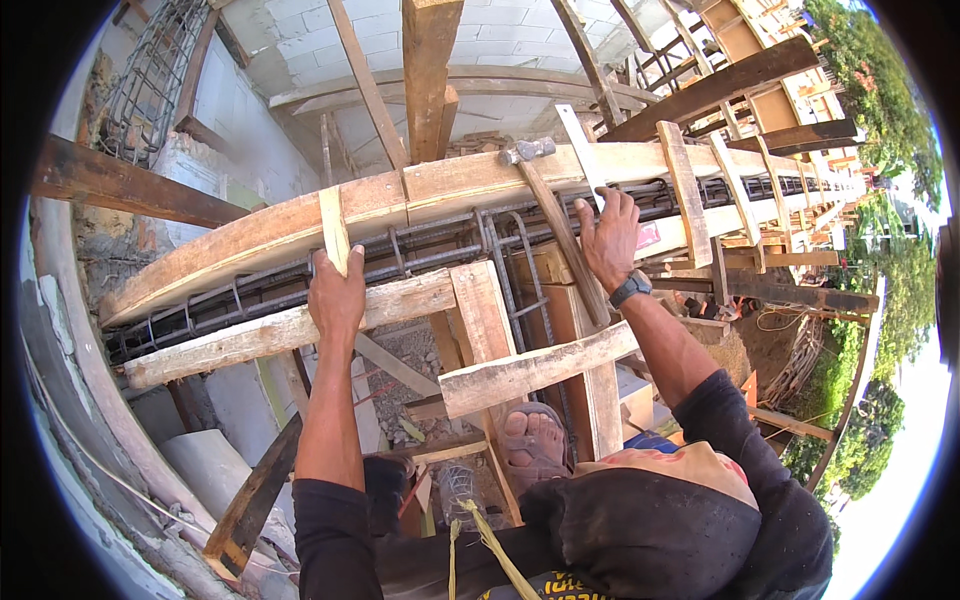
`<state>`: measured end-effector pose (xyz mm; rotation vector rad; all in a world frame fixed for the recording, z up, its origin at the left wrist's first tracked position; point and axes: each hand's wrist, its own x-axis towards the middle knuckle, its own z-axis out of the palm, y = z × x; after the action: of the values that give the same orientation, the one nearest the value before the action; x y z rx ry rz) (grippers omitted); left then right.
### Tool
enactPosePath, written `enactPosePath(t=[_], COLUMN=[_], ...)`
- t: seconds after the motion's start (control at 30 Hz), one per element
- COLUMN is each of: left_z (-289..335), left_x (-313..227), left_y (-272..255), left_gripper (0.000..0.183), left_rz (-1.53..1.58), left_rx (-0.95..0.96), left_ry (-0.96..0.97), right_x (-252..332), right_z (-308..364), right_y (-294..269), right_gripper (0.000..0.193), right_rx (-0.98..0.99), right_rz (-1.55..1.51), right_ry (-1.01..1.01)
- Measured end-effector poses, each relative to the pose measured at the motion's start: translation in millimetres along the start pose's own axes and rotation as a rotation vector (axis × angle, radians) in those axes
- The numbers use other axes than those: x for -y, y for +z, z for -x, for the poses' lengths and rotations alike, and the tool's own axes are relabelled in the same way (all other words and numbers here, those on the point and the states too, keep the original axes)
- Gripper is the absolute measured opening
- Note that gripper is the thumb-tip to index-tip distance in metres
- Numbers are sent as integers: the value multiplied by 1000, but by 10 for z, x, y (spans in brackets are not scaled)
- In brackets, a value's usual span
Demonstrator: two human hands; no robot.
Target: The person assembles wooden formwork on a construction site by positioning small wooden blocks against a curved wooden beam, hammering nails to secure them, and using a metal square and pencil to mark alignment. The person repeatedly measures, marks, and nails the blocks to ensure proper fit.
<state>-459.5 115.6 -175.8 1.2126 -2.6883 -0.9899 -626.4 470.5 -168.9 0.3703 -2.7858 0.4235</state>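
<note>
Well, a long wooden form board (pixel 270 222) stretches just beyond the fingers of the left hand (pixel 337 293) and the right hand (pixel 610 242), a rebar cage (pixel 405 258) running along its near side. Just left of the right fingers slants a hammer (pixel 556 228). Those fingers pinch a whitish strip (pixel 580 150); the left fingers pinch a shorter yellowish strip (pixel 333 222) crossing the board.

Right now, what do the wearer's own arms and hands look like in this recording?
The left hand and right hand wear no gloves. A dark watch or similar band circles the right wrist; nothing shows on the left one. The left sleeve and right sleeve are dark, and both stop short of the forearms.
</note>
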Motion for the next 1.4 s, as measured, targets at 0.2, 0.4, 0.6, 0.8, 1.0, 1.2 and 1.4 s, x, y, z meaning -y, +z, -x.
enactPosePath(t=[0.2, 0.4, 0.6, 0.8, 1.0, 1.2, 1.4], left_z=[-25, 404, 1336, 1998, 2171, 2215, 2226], left_x=[59, 8, -164, -225, 35, 218, 231], left_y=[46, -59, -302, -367, -340, -310, -364], left_gripper=[57, 68, 81, 59, 39, 34, 33], left_rz=[91, 115, 989, 1150, 1176, 1124, 1152], left_rx=[18, -270, 268, 391, 161, 157, 225], left_ry=[18, 245, 228, -93, -234, -270, -276], right_x=[-423, 74, 1852, 2440, 2617, 2589, 2603], right_z=[-371, -409, 196, 658, 824, 945, 856], right_y=[-35, -666, -962, -863, -753, -590, -677], right_gripper=[57, 48, 51, 51, 54, 55, 55], right_rx=[414, 195, 716, 917, 1038, 1025, 1244], right_rz=[179, -340, -1020, -1201, -1165, -1190, -1142], right_ry=[252, 134, 99, 92, 48, -118, 54])
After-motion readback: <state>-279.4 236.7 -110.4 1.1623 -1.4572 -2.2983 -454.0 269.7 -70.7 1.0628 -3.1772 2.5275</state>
